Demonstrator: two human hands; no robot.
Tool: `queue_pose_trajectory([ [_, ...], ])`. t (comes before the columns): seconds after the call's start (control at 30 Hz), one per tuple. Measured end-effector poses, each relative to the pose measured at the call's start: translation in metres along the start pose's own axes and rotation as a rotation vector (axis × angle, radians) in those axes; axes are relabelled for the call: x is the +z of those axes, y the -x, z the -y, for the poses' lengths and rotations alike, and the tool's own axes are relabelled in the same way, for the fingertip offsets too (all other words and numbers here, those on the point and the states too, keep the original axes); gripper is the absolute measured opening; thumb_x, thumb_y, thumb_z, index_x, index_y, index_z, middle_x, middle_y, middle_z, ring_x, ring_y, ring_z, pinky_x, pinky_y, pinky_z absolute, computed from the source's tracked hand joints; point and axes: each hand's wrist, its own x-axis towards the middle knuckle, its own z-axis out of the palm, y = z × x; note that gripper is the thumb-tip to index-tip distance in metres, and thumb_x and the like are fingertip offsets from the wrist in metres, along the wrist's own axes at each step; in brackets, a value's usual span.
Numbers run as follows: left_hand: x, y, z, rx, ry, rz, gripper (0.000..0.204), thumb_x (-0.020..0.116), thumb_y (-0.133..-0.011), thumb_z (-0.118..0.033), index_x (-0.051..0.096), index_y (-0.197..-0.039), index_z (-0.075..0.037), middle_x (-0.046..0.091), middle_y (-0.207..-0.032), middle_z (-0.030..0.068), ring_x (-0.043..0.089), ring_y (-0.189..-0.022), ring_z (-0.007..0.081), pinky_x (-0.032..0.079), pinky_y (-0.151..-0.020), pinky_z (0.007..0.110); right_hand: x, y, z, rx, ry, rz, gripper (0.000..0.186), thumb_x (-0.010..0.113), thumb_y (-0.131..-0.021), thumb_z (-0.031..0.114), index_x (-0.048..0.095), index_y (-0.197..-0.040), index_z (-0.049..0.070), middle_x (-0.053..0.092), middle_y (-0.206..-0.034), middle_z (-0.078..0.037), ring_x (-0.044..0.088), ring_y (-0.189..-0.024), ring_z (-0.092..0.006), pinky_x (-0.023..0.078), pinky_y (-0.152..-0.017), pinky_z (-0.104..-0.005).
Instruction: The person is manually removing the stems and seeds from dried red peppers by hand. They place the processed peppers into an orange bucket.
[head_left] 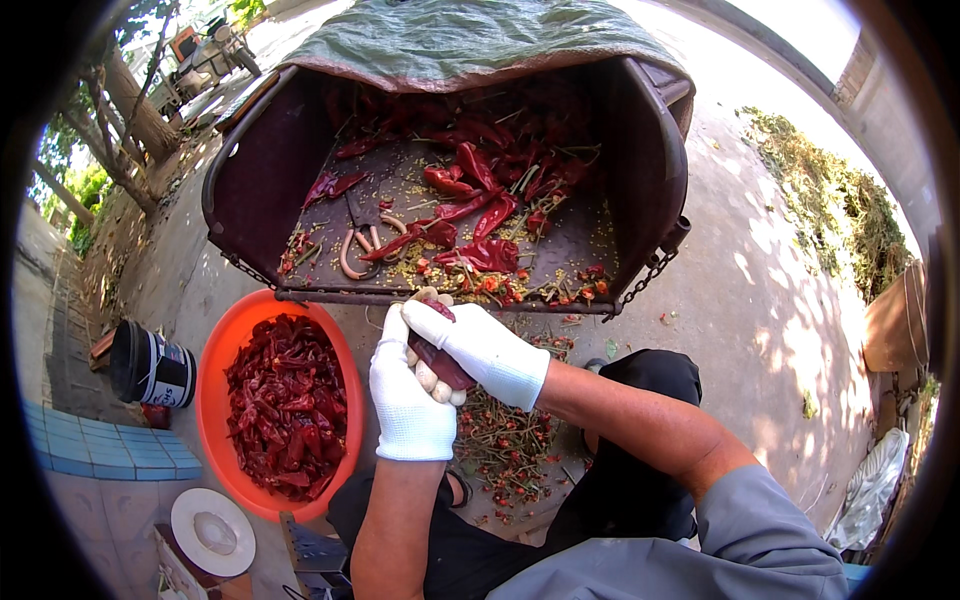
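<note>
My left hand (408,405), in a white knit glove, is closed around a dark red chili pepper (446,366). My right hand (490,352), gloved the same way, comes across from the right and grips the pepper too, its thumb lying along the top. Both hands meet just in front of the cart's near edge, and the gloves hide part of the pepper. Beyond them, scissors (348,255) with pinkish handles lie on the cart bed (400,178). Around them are loose red chili peppers (485,255), cut stem ends and yellow seeds.
An orange basin (208,405) full of red pepper pieces stands left of my legs. Stems and scraps (505,440) are heaped on the ground between my feet. A green tarp (480,45) covers the cart's far end. A black bucket (135,362) lies beyond the basin.
</note>
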Motion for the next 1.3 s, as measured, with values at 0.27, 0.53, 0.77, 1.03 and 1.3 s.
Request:
queue_pose_trajectory([
  [0.27,-0.0031,-0.0004,-0.0004,-0.016,-0.017,0.003,0.038,0.048,-0.103,-0.043,0.066,-0.116,-0.012,0.072,-0.101,0.0029,0.063,-0.059,0.0085,0.038,-0.034,0.023,0.0008,0.0002,-0.0009,-0.032,-0.015,0.002,0.039,0.058,-0.1,0.046,0.068,-0.101,0.009,0.068,-0.081,0.001,0.062,-0.069,-0.0056,0.049,-0.062,-0.0224],
  [0.53,-0.0022,0.0001,-0.0002,-0.008,-0.023,0.024,0.037,0.047,-0.104,-0.043,0.065,-0.116,-0.013,0.071,-0.102,0.0022,0.061,-0.059,0.0076,0.037,-0.034,0.023,-0.0003,0.0005,-0.0002,0.013,-0.011,0.0,0.039,0.058,-0.099,0.047,0.068,-0.101,0.009,0.067,-0.082,0.001,0.061,-0.071,-0.0048,0.048,-0.062,-0.0221],
  [0.77,-0.0049,0.0027,-0.0022,-0.041,-0.013,0.041,0.038,0.044,-0.105,-0.042,0.064,-0.118,-0.013,0.071,-0.101,0.0014,0.057,-0.054,0.0068,0.035,-0.033,0.023,0.0009,0.0045,0.0019,-0.019,-0.014,0.037,0.04,0.057,-0.1,0.048,0.067,-0.098,0.01,0.065,-0.08,0.003,0.06,-0.068,-0.004,0.046,-0.059,-0.0208],
  [1.03,0.0003,0.004,-0.0013,-0.014,-0.007,0.024,0.039,0.044,-0.105,-0.041,0.064,-0.119,-0.011,0.07,-0.103,0.0029,0.061,-0.059,0.0063,0.037,-0.033,0.022,0.0022,0.0053,0.0026,0.014,0.012,0.02,0.04,0.055,-0.101,0.046,0.065,-0.088,0.009,0.065,-0.071,0.0,0.061,-0.058,-0.007,0.047,-0.052,-0.021],
  [1.3,-0.0047,0.002,-0.0006,0.001,-0.006,0.04,0.038,0.045,-0.105,-0.04,0.065,-0.118,-0.01,0.07,-0.101,0.0031,0.058,-0.056,0.0052,0.035,-0.033,0.022,0.0039,0.0023,-0.0002,0.009,0.004,0.007,0.042,0.053,-0.101,0.045,0.064,-0.083,0.009,0.065,-0.065,-0.001,0.062,-0.051,-0.0085,0.046,-0.046,-0.0198],
])
